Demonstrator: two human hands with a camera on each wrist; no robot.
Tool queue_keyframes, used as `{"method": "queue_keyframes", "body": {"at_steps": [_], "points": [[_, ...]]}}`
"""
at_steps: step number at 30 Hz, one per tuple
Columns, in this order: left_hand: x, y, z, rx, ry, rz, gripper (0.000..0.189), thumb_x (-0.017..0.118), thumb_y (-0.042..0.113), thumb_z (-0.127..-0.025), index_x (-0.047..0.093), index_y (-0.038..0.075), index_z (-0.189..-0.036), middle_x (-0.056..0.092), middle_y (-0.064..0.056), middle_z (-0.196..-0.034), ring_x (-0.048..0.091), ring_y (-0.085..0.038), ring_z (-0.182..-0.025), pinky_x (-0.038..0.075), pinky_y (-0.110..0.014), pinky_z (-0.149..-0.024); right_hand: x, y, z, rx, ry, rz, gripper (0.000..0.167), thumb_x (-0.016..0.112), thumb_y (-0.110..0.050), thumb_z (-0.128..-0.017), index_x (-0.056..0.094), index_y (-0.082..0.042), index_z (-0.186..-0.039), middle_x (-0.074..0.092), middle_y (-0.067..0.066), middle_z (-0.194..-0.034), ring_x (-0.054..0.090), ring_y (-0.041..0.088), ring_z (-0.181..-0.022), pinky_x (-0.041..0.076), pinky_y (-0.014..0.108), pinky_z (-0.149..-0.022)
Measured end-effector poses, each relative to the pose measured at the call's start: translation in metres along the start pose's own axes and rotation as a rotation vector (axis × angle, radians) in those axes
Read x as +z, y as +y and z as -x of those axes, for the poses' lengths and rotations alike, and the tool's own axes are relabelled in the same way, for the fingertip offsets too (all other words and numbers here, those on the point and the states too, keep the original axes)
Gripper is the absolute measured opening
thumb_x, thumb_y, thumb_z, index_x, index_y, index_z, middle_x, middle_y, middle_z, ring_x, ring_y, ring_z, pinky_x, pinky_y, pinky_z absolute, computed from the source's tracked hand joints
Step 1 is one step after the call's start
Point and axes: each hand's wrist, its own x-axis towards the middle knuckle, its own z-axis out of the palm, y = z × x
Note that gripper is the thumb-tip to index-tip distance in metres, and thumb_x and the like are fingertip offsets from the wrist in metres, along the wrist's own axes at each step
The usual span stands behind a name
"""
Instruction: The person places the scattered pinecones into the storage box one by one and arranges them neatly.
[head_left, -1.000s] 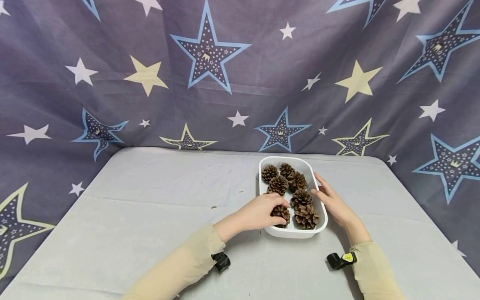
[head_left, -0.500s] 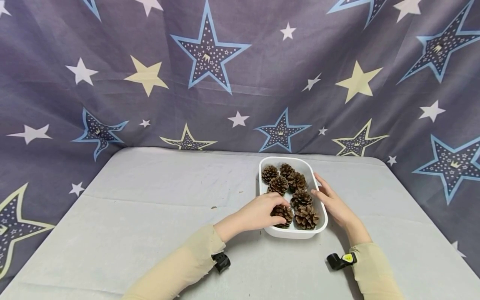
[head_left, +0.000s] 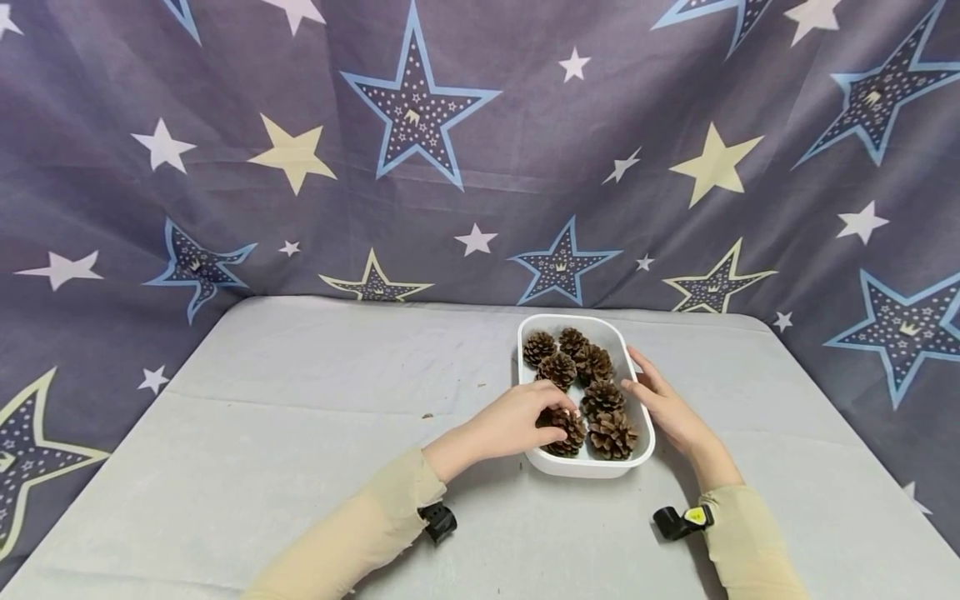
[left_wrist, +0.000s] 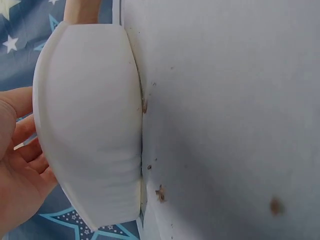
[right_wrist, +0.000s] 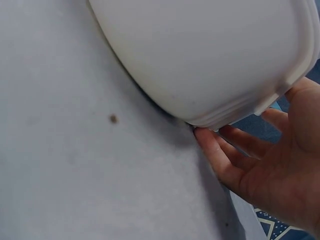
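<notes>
A white rectangular basin (head_left: 581,469) stands on the right half of the table, with several brown pine cones inside. My left hand (head_left: 498,425) reaches over its near left side, fingers bent around the near left pine cone (head_left: 567,435). In the left wrist view the hand (left_wrist: 22,160) shows background between its fingers, and no cone is visible there. My right hand (head_left: 671,412) holds the right side, thumb over the rim and fingers against the outer wall. The right wrist view shows the right fingers (right_wrist: 220,155) touching the basin's underside edge.
A grey cloth covers the table (head_left: 300,467), with small brown cone scraps (head_left: 427,415) scattered on it. Behind hangs a purple-grey curtain (head_left: 480,150) printed with stars. Black wrist cameras sit on both forearms. Another pine cone (head_left: 613,433) lies at the basin's near right.
The near left cone has shifted slightly right within the basin. My left hand has drawn back a little to the left. The right hand and the basin stay in place.
</notes>
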Motion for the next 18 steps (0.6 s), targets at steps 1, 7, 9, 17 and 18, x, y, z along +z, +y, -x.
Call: {"method": "queue_keyframes", "body": {"at_steps": [1, 7, 9, 17, 18], "points": [[-0.001, 0.000, 0.001, -0.003, 0.004, 0.001, 0.032, 0.062, 0.026, -0.085, 0.059, 0.015, -0.115, 0.058, 0.003, -0.112, 0.056, -0.010, -0.101, 0.044, -0.022, -0.091, 0.000, 0.000, 0.000, 0.000, 0.001, 0.000, 0.063, 0.041, -0.021, -0.096, 0.006, -0.016, -0.147, 0.029, 0.034, -0.135, 0.040, 0.043, -0.117, 0.043, 0.047, -0.092], [-0.008, -0.005, 0.006, -0.024, 0.038, 0.010, 0.034, 0.062, 0.027, -0.085, 0.058, 0.015, -0.117, 0.058, 0.002, -0.114, 0.057, -0.011, -0.100, 0.045, -0.024, -0.090, 0.000, 0.000, 0.002, 0.002, 0.003, 0.012, 0.062, 0.041, -0.020, -0.096, 0.006, -0.015, -0.147, 0.030, 0.035, -0.134, 0.041, 0.043, -0.115, 0.044, 0.048, -0.092], [-0.010, -0.007, 0.007, -0.029, 0.051, 0.017, 0.034, 0.062, 0.026, -0.085, 0.059, 0.016, -0.117, 0.058, 0.001, -0.114, 0.058, -0.012, -0.096, 0.046, -0.025, -0.088, 0.000, 0.000, 0.002, 0.004, 0.007, 0.019, 0.062, 0.041, -0.020, -0.096, 0.006, -0.014, -0.147, 0.030, 0.035, -0.135, 0.041, 0.043, -0.116, 0.043, 0.049, -0.093], [-0.018, -0.016, 0.012, -0.079, 0.091, 0.013, 0.032, 0.061, 0.025, -0.085, 0.059, 0.017, -0.116, 0.057, 0.000, -0.118, 0.056, -0.016, -0.104, 0.044, -0.034, -0.094, -0.003, -0.005, 0.000, -0.004, 0.026, 0.079, 0.061, 0.044, -0.020, -0.095, 0.012, -0.009, -0.146, 0.035, 0.035, -0.132, 0.044, 0.046, -0.114, 0.045, 0.046, -0.090], [-0.019, -0.018, 0.013, -0.082, 0.099, 0.016, 0.032, 0.062, 0.025, -0.085, 0.059, 0.017, -0.116, 0.057, 0.000, -0.118, 0.055, -0.016, -0.106, 0.044, -0.034, -0.095, -0.004, -0.006, 0.000, -0.004, 0.029, 0.095, 0.060, 0.044, -0.021, -0.095, 0.014, -0.007, -0.146, 0.036, 0.035, -0.131, 0.046, 0.043, -0.112, 0.047, 0.042, -0.088]]}}
